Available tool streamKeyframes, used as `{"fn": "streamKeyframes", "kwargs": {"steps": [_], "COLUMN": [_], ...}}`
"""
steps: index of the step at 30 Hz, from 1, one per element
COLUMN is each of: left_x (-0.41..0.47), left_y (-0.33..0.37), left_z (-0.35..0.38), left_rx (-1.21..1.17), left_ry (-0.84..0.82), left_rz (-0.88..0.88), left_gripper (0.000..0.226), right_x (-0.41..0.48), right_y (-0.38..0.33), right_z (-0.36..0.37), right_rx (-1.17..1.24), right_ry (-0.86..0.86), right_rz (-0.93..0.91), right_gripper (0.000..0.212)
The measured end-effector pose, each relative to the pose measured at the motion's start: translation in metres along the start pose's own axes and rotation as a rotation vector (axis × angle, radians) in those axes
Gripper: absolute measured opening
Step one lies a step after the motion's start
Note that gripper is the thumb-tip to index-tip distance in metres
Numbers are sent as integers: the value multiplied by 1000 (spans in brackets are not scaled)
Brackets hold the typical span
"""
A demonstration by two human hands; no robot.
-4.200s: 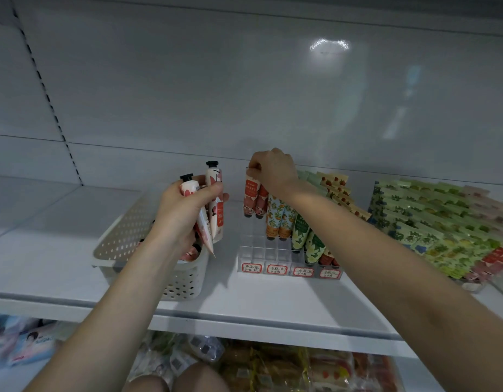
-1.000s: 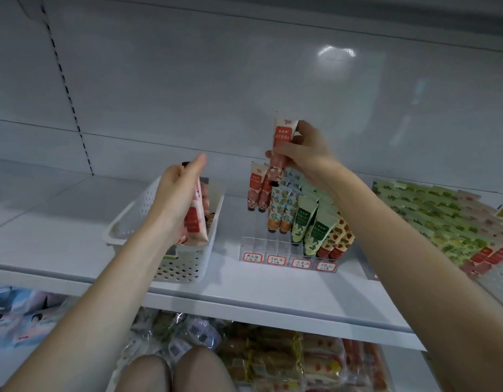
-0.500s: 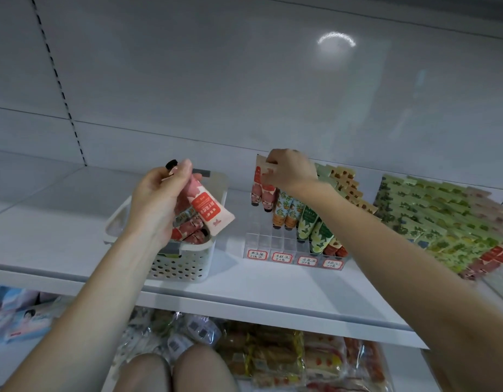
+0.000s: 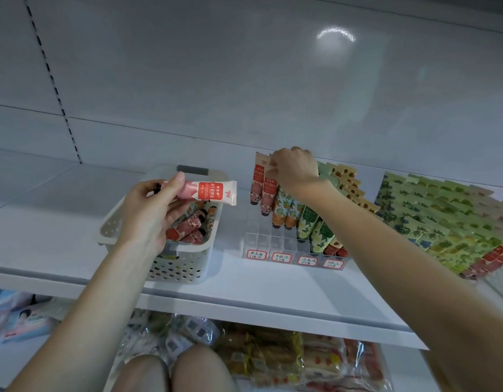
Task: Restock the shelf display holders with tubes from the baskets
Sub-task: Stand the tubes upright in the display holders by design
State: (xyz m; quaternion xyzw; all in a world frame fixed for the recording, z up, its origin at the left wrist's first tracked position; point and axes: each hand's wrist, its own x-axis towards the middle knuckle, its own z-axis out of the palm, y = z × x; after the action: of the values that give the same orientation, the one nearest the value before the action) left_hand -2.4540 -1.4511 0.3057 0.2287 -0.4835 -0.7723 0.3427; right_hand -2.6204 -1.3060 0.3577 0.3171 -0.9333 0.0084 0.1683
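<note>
My left hand [image 4: 148,213] holds a pink and red tube [image 4: 208,192] sideways above the white perforated basket [image 4: 185,265], where several more pink tubes [image 4: 189,229] lie. My right hand [image 4: 294,166] pinches the top of a red tube [image 4: 268,190] standing in the back left of the clear display holder [image 4: 273,241]. Beside it stands another red tube [image 4: 257,182]. Orange and green tubes [image 4: 307,222] fill the holder's other rows.
The holder's front left cells carry red price labels [image 4: 294,258]. A dense block of green and red tubes [image 4: 448,222] fills the shelf's right side. Packaged goods [image 4: 287,360] lie on the lower shelf. My knees [image 4: 174,372] show at the bottom.
My right hand came down with the red tube from above the holder into the back left row. My left hand turned its pink tube from upright to horizontal over the basket.
</note>
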Motion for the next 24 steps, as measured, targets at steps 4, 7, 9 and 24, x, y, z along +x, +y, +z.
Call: {"fn": "streamKeyframes", "kwargs": {"steps": [4,7,9,24], "left_x": [-3,-3,-2,-7], "left_y": [-1,-2,-2,0], "left_z": [3,5,5,12], "left_rx": [33,8,-10,-55], "left_ry": [32,10,2,-3], "left_rz": [24,10,4,-35], "left_gripper": [12,8,8,12], "right_x": [2,2,3,9], "right_y": [1,1,1,-4], "right_z": [2,3,2,-4], "right_rx": [-24,-26,-50,-43], "right_ry": [10,14,21,9], "right_rz": [-3,-11,-18,-23], "right_gripper": [16,15,14,17]}}
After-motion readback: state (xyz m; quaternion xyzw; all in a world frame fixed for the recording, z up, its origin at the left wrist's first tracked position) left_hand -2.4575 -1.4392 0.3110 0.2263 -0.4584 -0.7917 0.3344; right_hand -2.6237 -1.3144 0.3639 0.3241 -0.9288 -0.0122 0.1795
